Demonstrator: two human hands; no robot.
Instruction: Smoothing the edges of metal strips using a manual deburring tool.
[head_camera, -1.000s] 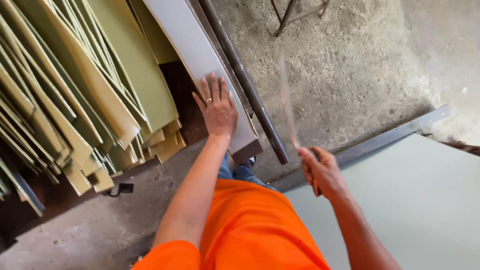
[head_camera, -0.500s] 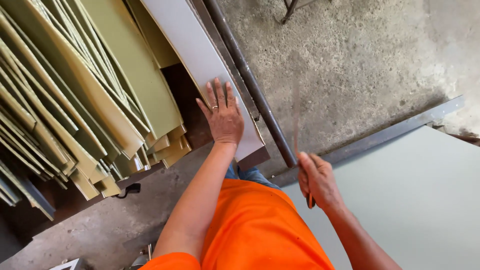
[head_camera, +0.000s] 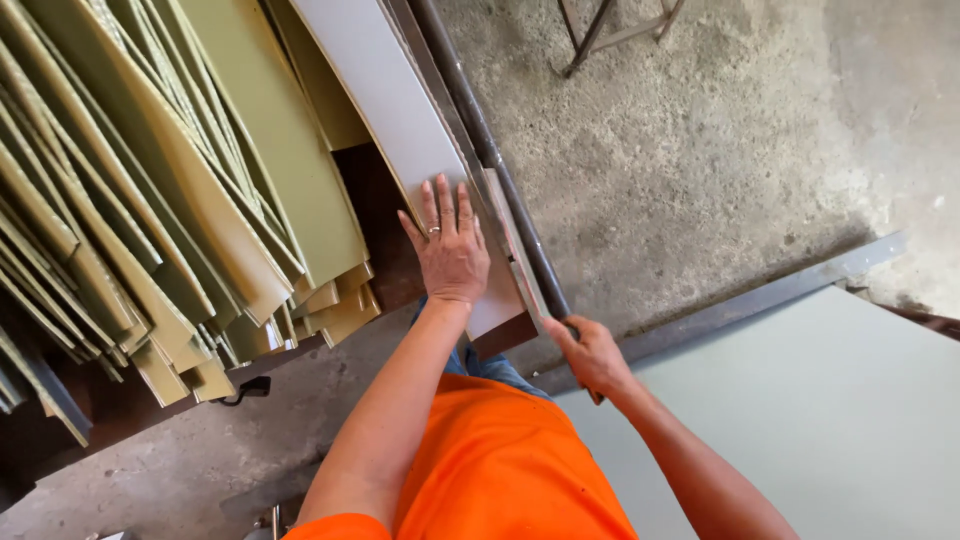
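I see left hand (head_camera: 452, 255) flat and released on the white strip (head_camera: 400, 120) running toward 11 o'clock, right hand (head_camera: 592, 358) clenched on a thin tool (head_camera: 525, 270) at its near end; cut looks just started, most left.

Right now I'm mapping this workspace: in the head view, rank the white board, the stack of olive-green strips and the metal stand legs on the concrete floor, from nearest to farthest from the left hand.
1. White board: under the left hand.
2. Stack of olive-green strips: to its left.
3. Metal stand legs: top of view, far right.
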